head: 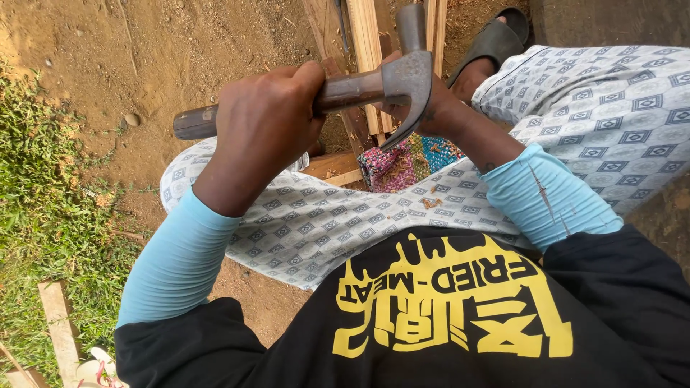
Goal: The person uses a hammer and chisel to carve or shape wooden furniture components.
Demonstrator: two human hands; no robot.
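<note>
The claw hammer (pixel 392 86) lay level between both hands above the lap. The left hand (pixel 266 122) was clenched around its handle; the right hand (pixel 438 111), mostly hidden behind the head, showed no clear grip. Wooden slats (pixel 366 43) lay just beyond, a colourful woven cloth (pixel 402 162) beneath.

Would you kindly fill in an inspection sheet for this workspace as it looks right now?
Surface: bare dirt ground, grass at the left edge.
Job's things: claw hammer held over wooden slats.
Clutter: wood offcut in the grass; colourful woven cloth on the lap.
Hands: left hand grips the hammer handle; right hand sits behind the hammer head, its grip hidden.
Cables: nothing seen.
Surroundings: sandalled foot beside the slats.
</note>
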